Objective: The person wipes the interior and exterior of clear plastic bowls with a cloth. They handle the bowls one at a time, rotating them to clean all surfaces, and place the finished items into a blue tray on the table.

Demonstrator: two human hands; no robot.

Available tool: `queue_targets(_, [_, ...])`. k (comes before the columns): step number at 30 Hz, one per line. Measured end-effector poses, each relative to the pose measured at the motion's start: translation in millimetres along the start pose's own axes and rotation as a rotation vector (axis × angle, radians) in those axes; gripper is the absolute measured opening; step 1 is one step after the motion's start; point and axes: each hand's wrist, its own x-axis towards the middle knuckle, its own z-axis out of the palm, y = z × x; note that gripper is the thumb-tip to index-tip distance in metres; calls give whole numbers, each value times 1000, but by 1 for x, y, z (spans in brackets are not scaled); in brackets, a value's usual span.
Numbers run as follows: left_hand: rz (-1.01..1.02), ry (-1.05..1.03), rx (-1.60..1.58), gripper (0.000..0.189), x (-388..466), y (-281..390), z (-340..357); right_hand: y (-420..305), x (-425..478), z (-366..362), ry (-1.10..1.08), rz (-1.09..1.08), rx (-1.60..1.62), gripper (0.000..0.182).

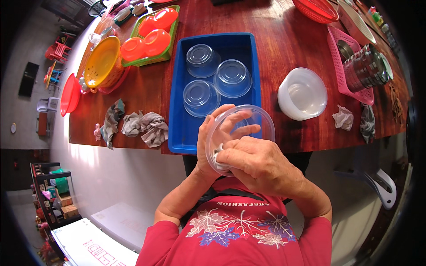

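Observation:
My left hand (pixel 208 139) holds a clear plastic bowl (pixel 266 119) from the outside, its mouth tilted up towards me. Inside the rim, my right hand (pixel 256 163) pinches a small white cloth (pixel 219 158) against the bowl's wall. Just beyond my hands lies a deep blue plastic tray (pixel 176 133). Three clear bowls, one of them nearest the back (pixel 200 55), rest upside down in it. To the right stands a nested stack of clear plastic bowls (pixel 302 94), mouths up.
Crumpled grey rags (pixel 153 129) lie left of the tray. Behind them are a yellow colander (pixel 102 63) and a green basket (pixel 163 56) of orange bowls. At right, a pink basket (pixel 356 93) holds stacked metal cups (pixel 364 68), with a white cloth (pixel 343 117) before it.

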Motion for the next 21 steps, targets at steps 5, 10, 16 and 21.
queue_targets(5, [-22, 42, 29, 55, 0, 2, 0, -1, -13, -9, -92, 33, -215, 19])
queue_targets(10, [-53, 57, -63, 52, 1, 3, 8, 1, -23, -15, -68, 49, -421, 14])
queue_targets(16, [-86, 71, -23, 52, 1, 3, 5, 14, -24, -15, 10, 38, -648, 17])
queue_targets(21, [-122, 26, -134, 49, 0, 3, 0, 25, -13, -14, 262, -137, -676, 30])
